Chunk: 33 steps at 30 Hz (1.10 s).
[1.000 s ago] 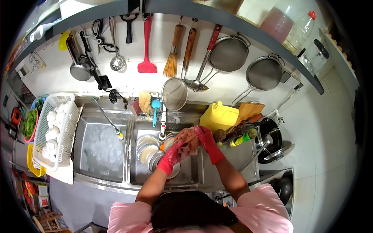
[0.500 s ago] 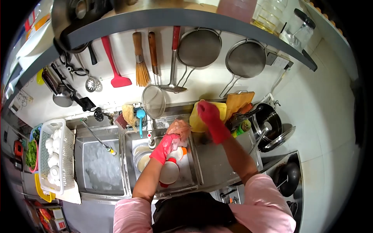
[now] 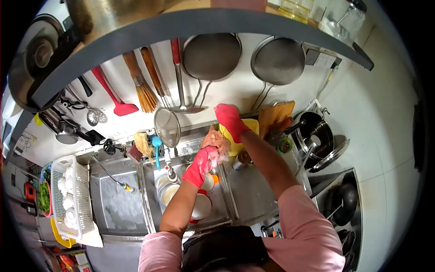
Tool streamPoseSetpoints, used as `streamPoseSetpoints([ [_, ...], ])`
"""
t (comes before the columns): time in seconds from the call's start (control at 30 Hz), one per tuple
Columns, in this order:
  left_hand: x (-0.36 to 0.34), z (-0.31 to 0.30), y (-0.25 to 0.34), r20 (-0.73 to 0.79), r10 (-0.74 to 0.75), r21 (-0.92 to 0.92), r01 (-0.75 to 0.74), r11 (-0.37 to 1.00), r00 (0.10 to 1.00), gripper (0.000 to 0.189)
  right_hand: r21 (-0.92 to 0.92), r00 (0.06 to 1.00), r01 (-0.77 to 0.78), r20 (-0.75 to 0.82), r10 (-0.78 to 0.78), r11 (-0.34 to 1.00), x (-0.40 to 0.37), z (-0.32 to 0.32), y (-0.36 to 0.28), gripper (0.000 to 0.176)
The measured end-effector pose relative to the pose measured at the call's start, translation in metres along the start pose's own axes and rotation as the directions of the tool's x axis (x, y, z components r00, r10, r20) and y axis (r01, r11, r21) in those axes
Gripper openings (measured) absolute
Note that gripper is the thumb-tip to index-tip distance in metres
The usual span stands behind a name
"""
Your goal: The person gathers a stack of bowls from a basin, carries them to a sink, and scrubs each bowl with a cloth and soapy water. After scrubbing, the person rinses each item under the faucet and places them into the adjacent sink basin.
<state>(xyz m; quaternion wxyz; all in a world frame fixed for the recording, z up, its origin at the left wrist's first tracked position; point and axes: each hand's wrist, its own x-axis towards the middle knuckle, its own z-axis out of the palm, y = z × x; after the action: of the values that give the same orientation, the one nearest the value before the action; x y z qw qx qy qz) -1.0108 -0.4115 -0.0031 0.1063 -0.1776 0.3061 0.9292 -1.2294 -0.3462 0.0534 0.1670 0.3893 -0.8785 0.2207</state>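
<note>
My left hand (image 3: 200,167), in a wet pink-red rubber glove, is closed on a crumpled peach-coloured mesh scrubber (image 3: 217,144) with some foam on it. Below it in the middle sink (image 3: 220,217) lie white bowls (image 3: 202,207) with red and orange rims, partly hidden by my left arm. More stacked bowls (image 3: 169,194) sit by the tap (image 3: 169,172). My right hand (image 3: 228,119), gloved alike, is closed at the wall end of the counter, over the left edge of a yellow plastic container (image 3: 250,126). What its fingers hold, if anything, I cannot make out.
Water stands in the left sink (image 3: 120,199), beside a white basket (image 3: 84,204) of white crockery. A small bottle (image 3: 241,160), a cutting board (image 3: 277,119) and a dark pot (image 3: 316,133) are to the right. Strainers (image 3: 212,55) and utensils hang below the grey shelf (image 3: 199,20).
The whole view has shifted and tilted. My right hand has moved left and up from the yellow container's middle. My left hand has lifted slightly toward the container with the mesh scrubber.
</note>
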Motion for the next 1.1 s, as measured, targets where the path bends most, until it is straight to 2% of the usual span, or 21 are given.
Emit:
streamPoseSetpoints([
  [0.03,0.002,0.003,0.001,-0.002,-0.006,0.003,0.006,1.000,1.000,0.029,-0.079,1.000,0.016,-0.018,-0.017,0.997,-0.002,0.005,0.001,0.032],
  [0.07,0.001,0.015,0.004,0.120,-0.005,-0.113,0.019,0.993,0.993,0.028,-0.088,0.997,-0.066,-0.051,0.061,0.994,-0.006,-0.005,-0.011,0.029],
  [0.1,0.002,0.025,0.005,0.241,-0.005,-0.221,0.060,0.973,0.971,0.028,-0.111,0.996,-0.070,-0.062,0.063,0.991,-0.007,-0.001,-0.011,0.030],
  [0.13,0.033,-0.003,-0.011,0.334,0.017,-0.257,0.074,0.964,0.942,0.031,-0.135,0.995,-0.074,-0.074,0.064,0.988,-0.008,0.001,-0.012,0.030],
  [0.2,0.025,-0.006,-0.010,0.347,0.029,-0.199,0.043,0.979,0.937,0.038,-0.159,0.996,-0.064,-0.079,0.052,0.985,-0.003,-0.001,-0.012,0.030],
  [0.27,0.053,-0.019,-0.022,0.169,-0.062,-0.248,0.103,0.963,0.984,0.044,-0.158,0.998,-0.044,-0.058,0.035,0.986,0.003,-0.007,-0.011,0.027],
  [0.37,0.088,-0.055,-0.042,0.113,-0.110,-0.365,0.144,0.920,0.987,0.057,-0.226,0.991,-0.128,0.016,0.135,0.966,0.000,-0.014,-0.022,0.031],
  [0.4,0.070,-0.040,-0.034,0.112,-0.132,-0.334,0.162,0.928,0.985,0.057,-0.245,0.996,-0.090,0.007,0.094,0.965,-0.003,-0.008,-0.019,0.029],
  [0.47,0.041,-0.002,-0.014,0.147,-0.079,-0.313,0.123,0.942,0.986,0.050,-0.286,1.000,-0.012,-0.020,0.007,0.958,-0.007,-0.001,-0.014,0.025],
  [0.5,0.027,0.016,-0.004,0.164,-0.053,-0.304,0.102,0.947,0.985,0.046,-0.261,1.000,-0.016,0.007,0.019,0.965,-0.006,0.000,-0.011,0.026],
  [0.57,-0.006,0.037,0.014,0.386,0.015,-0.303,0.111,0.946,0.922,0.035,-0.209,0.998,-0.019,0.062,0.032,0.978,0.001,0.000,-0.010,0.026],
  [0.6,0.010,0.028,0.004,0.331,0.025,-0.353,0.100,0.930,0.943,0.038,-0.209,0.999,-0.038,0.027,0.045,0.977,0.004,-0.001,-0.011,0.025],
  [0.67,0.027,0.010,-0.003,0.373,0.083,-0.303,0.037,0.952,0.924,0.041,-0.209,0.997,-0.074,-0.033,0.068,0.975,0.007,0.000,-0.012,0.023],
  [0.77,0.037,0.004,-0.004,0.304,-0.022,-0.257,0.104,0.961,0.953,0.050,-0.216,0.997,0.007,-0.074,-0.023,0.976,-0.006,-0.001,-0.009,0.026],
  [0.8,0.040,0.009,0.003,0.342,-0.043,-0.243,0.133,0.961,0.939,0.048,-0.240,0.998,-0.030,-0.059,0.016,0.970,-0.006,0.000,-0.011,0.024],
  [0.87,0.026,0.024,0.006,0.312,0.023,-0.279,0.068,0.958,0.950,0.047,-0.292,0.995,-0.096,-0.037,0.089,0.951,-0.005,-0.002,-0.015,0.020],
  [0.9,0.014,0.037,0.009,0.297,0.057,-0.296,0.035,0.954,0.953,0.047,-0.241,0.987,-0.049,-0.159,0.011,0.969,-0.005,-0.016,-0.024,0.018],
  [0.97,-0.017,0.056,0.022,0.160,-0.034,-0.310,0.083,0.947,0.987,0.060,-0.153,0.905,0.078,-0.403,-0.134,0.985,-0.005,-0.049,-0.044,0.014],
  [1.03,-0.044,0.026,0.008,0.064,0.022,-0.202,-0.008,0.979,0.998,0.039,0.084,0.865,0.134,-0.495,-0.075,0.988,-0.021,-0.076,-0.070,0.012],
  [1.07,-0.050,-0.019,-0.014,0.146,0.035,-0.232,0.000,0.973,0.989,0.031,0.205,0.852,0.162,-0.522,-0.032,0.965,-0.039,-0.078,-0.080,0.011],
  [1.1,-0.058,-0.047,-0.031,0.225,0.054,-0.261,0.007,0.965,0.973,0.025,0.394,0.898,0.060,-0.422,0.123,0.917,-0.066,-0.073,-0.087,0.013],
])
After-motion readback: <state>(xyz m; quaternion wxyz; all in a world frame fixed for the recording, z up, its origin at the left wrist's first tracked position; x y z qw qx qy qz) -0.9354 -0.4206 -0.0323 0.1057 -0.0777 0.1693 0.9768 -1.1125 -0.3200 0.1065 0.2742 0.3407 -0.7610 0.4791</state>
